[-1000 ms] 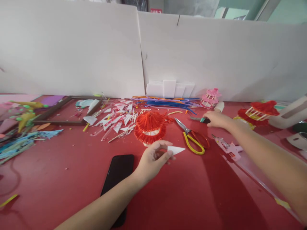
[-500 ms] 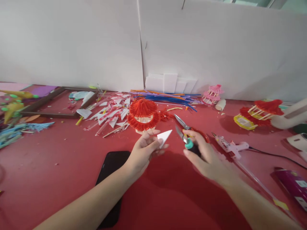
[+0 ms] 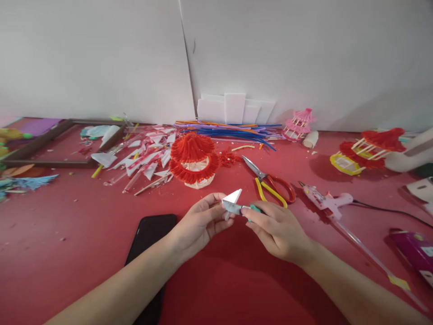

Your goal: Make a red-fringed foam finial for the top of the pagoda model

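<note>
My left hand (image 3: 199,221) pinches a white triangle (image 3: 232,197); my right hand (image 3: 282,228) grips a knife (image 3: 232,207), blade toward 9 o'clock. Overpushing could slice my left fingertips (image 3: 217,210).

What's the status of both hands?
Left hand pinching white triangular piece; right hand gripping knife, blade against piece; scissors lying just beyond, not between hands.

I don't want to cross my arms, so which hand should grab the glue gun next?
Probably the right: your right hand is nearer the glue gun, though it must first put down the knife. Your left hand, holding the white piece, would reach across.
</note>
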The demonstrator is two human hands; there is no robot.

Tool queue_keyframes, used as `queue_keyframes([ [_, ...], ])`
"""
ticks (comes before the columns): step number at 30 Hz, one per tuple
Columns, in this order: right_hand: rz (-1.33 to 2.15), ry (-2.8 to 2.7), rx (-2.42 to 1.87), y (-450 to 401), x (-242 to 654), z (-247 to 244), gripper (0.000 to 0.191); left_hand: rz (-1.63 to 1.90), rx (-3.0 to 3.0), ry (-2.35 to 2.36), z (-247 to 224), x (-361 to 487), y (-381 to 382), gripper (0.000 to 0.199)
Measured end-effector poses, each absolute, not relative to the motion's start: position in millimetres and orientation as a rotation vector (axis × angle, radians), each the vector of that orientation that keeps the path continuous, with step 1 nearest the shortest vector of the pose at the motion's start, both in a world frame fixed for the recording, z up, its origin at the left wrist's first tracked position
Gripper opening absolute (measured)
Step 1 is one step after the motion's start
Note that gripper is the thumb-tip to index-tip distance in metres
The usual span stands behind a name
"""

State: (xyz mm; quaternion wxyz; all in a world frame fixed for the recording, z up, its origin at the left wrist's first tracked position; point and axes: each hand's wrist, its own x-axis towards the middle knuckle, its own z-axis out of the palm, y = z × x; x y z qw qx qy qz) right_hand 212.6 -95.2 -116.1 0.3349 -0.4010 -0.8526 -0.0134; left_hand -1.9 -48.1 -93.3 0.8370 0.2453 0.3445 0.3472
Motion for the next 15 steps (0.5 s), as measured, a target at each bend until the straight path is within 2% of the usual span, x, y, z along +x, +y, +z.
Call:
queue_keyframes([
  [15, -0.019, -2.186, -0.98, -94.9, 210.5, -120.8, 0.038, 0.792, 0.568, 0.634, -94.2, -6.1, -49.3, 0.025],
])
